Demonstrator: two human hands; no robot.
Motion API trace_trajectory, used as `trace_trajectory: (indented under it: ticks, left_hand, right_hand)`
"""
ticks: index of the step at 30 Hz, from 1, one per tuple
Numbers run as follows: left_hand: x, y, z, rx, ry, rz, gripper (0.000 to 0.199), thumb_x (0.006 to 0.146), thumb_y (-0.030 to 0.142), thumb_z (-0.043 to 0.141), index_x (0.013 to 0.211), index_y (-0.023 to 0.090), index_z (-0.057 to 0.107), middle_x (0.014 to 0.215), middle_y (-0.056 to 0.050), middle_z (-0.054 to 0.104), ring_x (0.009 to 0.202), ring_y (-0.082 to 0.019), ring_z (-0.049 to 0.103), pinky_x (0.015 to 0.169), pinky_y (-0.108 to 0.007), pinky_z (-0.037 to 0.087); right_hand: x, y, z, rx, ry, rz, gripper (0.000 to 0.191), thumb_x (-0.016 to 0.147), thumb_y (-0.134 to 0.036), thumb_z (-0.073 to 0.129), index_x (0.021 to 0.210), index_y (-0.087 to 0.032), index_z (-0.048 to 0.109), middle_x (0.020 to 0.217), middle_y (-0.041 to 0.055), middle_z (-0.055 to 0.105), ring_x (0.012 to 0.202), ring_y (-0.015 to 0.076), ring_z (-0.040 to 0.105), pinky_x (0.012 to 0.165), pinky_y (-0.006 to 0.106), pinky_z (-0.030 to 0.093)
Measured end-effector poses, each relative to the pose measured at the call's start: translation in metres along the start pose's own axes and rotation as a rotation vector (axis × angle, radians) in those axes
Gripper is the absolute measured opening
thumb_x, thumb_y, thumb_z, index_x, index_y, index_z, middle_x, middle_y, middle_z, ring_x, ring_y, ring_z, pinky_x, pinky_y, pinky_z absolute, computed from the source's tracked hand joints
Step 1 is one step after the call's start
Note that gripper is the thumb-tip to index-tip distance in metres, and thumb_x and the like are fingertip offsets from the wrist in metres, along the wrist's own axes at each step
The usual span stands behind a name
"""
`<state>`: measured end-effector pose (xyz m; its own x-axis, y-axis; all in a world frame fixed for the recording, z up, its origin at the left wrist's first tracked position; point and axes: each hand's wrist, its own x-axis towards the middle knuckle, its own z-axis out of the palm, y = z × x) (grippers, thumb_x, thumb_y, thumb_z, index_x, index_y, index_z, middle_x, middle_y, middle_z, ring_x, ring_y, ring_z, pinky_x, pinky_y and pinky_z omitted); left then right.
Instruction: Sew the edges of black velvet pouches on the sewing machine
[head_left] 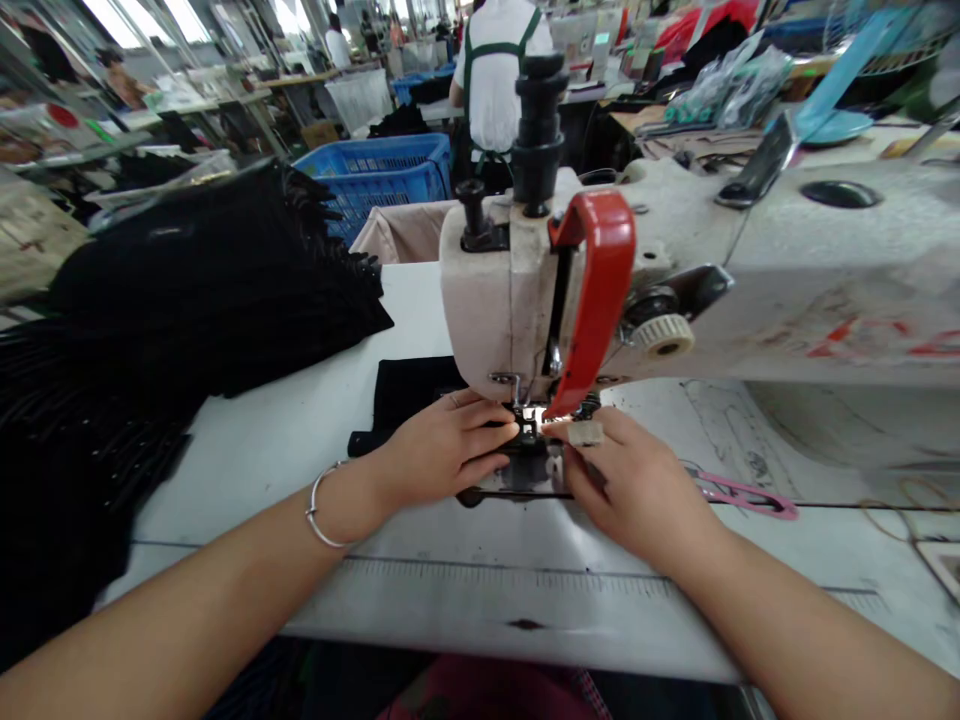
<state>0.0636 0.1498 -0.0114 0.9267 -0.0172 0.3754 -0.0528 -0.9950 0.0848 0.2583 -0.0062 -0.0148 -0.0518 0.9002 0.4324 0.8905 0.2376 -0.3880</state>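
Note:
A white sewing machine [487, 300] stands over the table, its lit presser foot [529, 424] down among my fingertips. Black fabric [412, 385] lies flat to the left of the needle area and runs under my left hand. My left hand [439, 445] rests on that fabric with its fingers stretched towards the foot; a silver bangle circles the wrist. On the other side of the foot, my right hand [630, 480] has its fingers bent and drawn together. A beige wrap [585, 432] covers part of one right finger. What those right fingertips hold, if anything, is hidden.
Pink thread snips [746, 495] lie right of my right hand. A large stack of black fabric pieces [210, 260] covers the table's left. A ruler strip [510, 578] runs along the front. Beyond are a blue basket [375, 170] and a person in white [495, 70].

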Motion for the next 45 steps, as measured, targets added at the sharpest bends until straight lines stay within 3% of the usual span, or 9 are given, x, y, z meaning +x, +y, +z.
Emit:
trace_trajectory:
  ticks: [4,8,12,16,18,22,28,34,45]
  left_hand:
    - [-0.007,-0.012,-0.003,-0.042,0.025,-0.01,0.023,0.096,0.025,0.056,0.115,0.017,0.065,0.109,-0.006,0.07,0.109,-0.019,0.062,0.101,-0.038,0.05]
    - [-0.01,-0.015,-0.006,-0.14,0.082,-0.038,0.02,0.093,0.02,0.061,0.112,0.019,0.066,0.11,-0.004,0.071,0.103,-0.016,0.065,0.095,-0.033,0.053]
    - [-0.006,0.0,-0.003,-0.106,0.109,-0.055,0.016,0.091,0.02,0.063,0.107,0.018,0.067,0.107,-0.003,0.073,0.099,-0.016,0.066,0.094,-0.033,0.053]
    - [0.002,0.015,0.002,-0.015,0.095,-0.057,0.012,0.095,0.02,0.056,0.1,0.016,0.067,0.101,-0.004,0.072,0.091,-0.016,0.066,0.089,-0.032,0.055]
    - [0.004,0.019,0.003,0.0,0.104,-0.056,0.013,0.095,0.019,0.054,0.097,0.015,0.067,0.1,-0.004,0.072,0.09,-0.016,0.067,0.089,-0.032,0.055]
    - [0.004,0.021,0.002,-0.024,0.109,-0.102,0.012,0.093,0.017,0.056,0.097,0.016,0.067,0.102,-0.004,0.072,0.093,-0.016,0.066,0.09,-0.033,0.054]
    - [0.002,0.019,0.004,-0.064,0.085,-0.129,0.014,0.094,0.017,0.055,0.1,0.017,0.068,0.104,-0.003,0.072,0.096,-0.016,0.066,0.093,-0.032,0.053]
    - [0.008,0.015,0.004,-0.05,0.102,-0.151,0.015,0.095,0.018,0.055,0.097,0.017,0.07,0.101,-0.003,0.074,0.096,-0.016,0.067,0.093,-0.032,0.052]
    - [0.01,0.007,0.009,-0.04,0.101,-0.183,0.017,0.092,0.016,0.055,0.096,0.019,0.07,0.099,-0.003,0.074,0.094,-0.019,0.068,0.09,-0.035,0.053]
  right_hand:
    - [0.003,0.005,-0.004,-0.139,0.025,0.102,0.01,0.091,-0.019,0.052,0.089,-0.013,0.061,0.089,0.01,0.059,0.086,0.0262,0.054,0.077,0.04,0.048]
    - [0.007,0.01,-0.008,-0.279,-0.051,0.094,0.025,0.095,-0.029,0.05,0.075,-0.017,0.059,0.078,0.0075,0.058,0.081,0.0261,0.052,0.072,0.04,0.045]
    - [0.007,0.01,-0.009,-0.284,-0.05,0.07,0.032,0.095,-0.029,0.051,0.068,-0.017,0.06,0.071,0.0061,0.057,0.077,0.0243,0.051,0.072,0.039,0.044]
    - [0.006,0.002,0.003,-0.066,0.005,-0.068,0.014,0.092,-0.023,0.058,0.091,-0.015,0.068,0.091,0.0078,0.067,0.086,0.0231,0.056,0.078,0.036,0.047]
    - [0.006,-0.002,0.01,-0.016,-0.008,-0.094,0.014,0.092,-0.019,0.059,0.101,-0.015,0.069,0.097,0.0071,0.069,0.087,0.0226,0.058,0.077,0.036,0.049]
    - [0.006,-0.005,0.016,0.014,-0.024,-0.08,0.014,0.092,-0.018,0.058,0.092,-0.017,0.072,0.093,0.0061,0.071,0.086,0.023,0.061,0.076,0.036,0.05]
    - [0.006,-0.006,0.015,0.002,-0.042,-0.064,0.016,0.093,-0.018,0.056,0.095,-0.016,0.072,0.094,0.0066,0.071,0.091,0.0244,0.063,0.079,0.038,0.053]
    - [0.008,-0.003,0.018,-0.073,0.02,-0.069,0.014,0.089,-0.015,0.061,0.098,-0.015,0.072,0.103,0.0101,0.071,0.09,0.0265,0.065,0.074,0.039,0.055]
    - [0.012,0.001,0.02,-0.148,0.068,-0.101,0.018,0.091,-0.014,0.056,0.1,-0.014,0.072,0.101,0.0124,0.071,0.087,0.025,0.064,0.075,0.038,0.056]
